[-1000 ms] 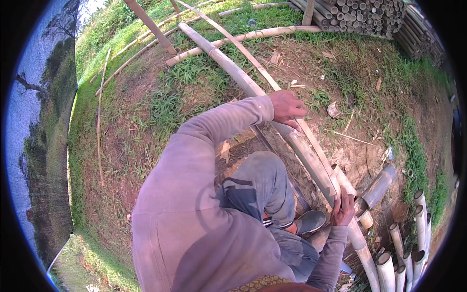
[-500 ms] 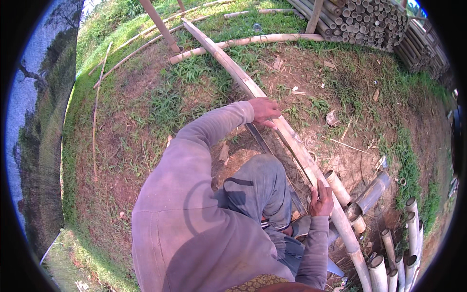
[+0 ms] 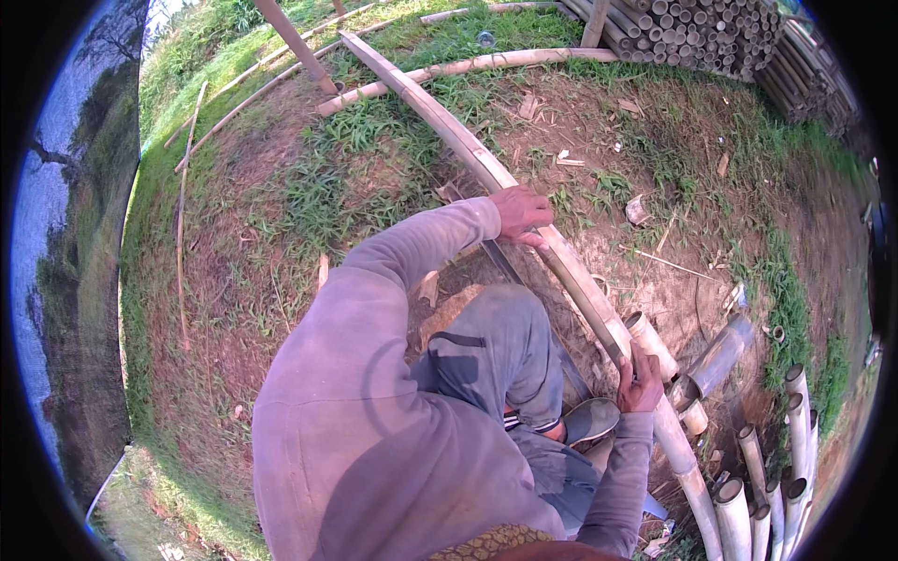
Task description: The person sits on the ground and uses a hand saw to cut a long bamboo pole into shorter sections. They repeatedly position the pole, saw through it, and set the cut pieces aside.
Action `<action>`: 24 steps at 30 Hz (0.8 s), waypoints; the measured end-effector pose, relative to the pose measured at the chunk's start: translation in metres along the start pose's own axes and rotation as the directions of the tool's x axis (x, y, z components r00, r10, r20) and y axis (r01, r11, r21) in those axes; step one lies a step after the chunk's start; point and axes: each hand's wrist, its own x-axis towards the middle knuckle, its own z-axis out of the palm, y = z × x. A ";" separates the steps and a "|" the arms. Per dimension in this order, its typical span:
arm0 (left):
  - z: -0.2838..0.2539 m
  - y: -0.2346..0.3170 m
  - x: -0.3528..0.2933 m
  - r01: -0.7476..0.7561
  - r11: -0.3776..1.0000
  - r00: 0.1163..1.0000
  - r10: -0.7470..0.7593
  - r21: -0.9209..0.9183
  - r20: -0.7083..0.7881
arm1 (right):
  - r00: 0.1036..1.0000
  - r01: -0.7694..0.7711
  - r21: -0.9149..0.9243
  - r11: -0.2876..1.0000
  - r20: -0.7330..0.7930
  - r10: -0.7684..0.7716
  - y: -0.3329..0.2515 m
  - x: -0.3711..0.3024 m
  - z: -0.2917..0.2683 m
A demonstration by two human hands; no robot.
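Note:
A long, pale bamboo pole (image 3: 587,288) slants across the view from far left to near right, with a flat, split-looking face on part of it. My left hand (image 3: 521,215) is wrapped over the pole near its middle. Closer to my body, my right hand (image 3: 640,381) holds the same pole, thumb and fingers bent round its near side. Under the pole, beside my bent leg (image 3: 500,351), runs a narrow dark strip (image 3: 567,366); its kind is unclear. My right shoe (image 3: 591,421) is on the ground just left of my right hand.
Short bamboo tubes (image 3: 652,344) and a thicker grey tube (image 3: 720,355) lie right of the pole. Several upright bamboo pieces (image 3: 734,519) stand near right. A bamboo stack (image 3: 697,37), a wooden post (image 3: 297,47) and a ground-level bamboo pole (image 3: 468,67) are farther off.
Both hands have shifted slightly to the right, still on the pole, and the pole's near part has moved right with them. The surroundings sit a little higher in view.

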 end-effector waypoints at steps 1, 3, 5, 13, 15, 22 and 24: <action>0.001 0.003 0.007 0.006 1.000 1.000 -0.006 0.001 0.001 | 1.000 0.001 0.006 1.000 0.008 -0.001 0.005 -0.001 -0.002; 0.001 0.007 0.017 -0.003 1.000 1.000 0.003 -0.016 0.015 | 0.999 -0.027 0.010 1.000 0.025 0.027 0.014 -0.001 -0.007; 0.000 0.008 -0.001 0.088 0.995 0.996 -0.088 -0.036 0.014 | 0.996 -0.057 -0.023 0.998 0.061 0.058 -0.001 0.014 -0.012; 0.035 0.106 0.075 -0.012 0.998 0.998 0.016 -0.057 0.065 | 0.984 -0.177 -0.115 0.977 -0.006 0.178 0.060 0.009 0.024; 0.041 0.125 0.089 -0.013 1.000 0.994 0.015 -0.025 0.110 | 0.979 -0.201 -0.147 0.968 0.005 0.204 0.061 0.010 0.035; 0.067 0.190 0.119 -0.048 0.999 0.941 0.050 -0.014 0.336 | 0.927 -0.344 -0.162 0.925 0.098 0.362 0.032 0.008 0.031; 0.070 0.197 0.128 -0.066 0.997 0.920 0.075 -0.036 0.384 | 0.920 -0.376 -0.163 0.912 0.050 0.388 0.025 0.002 0.030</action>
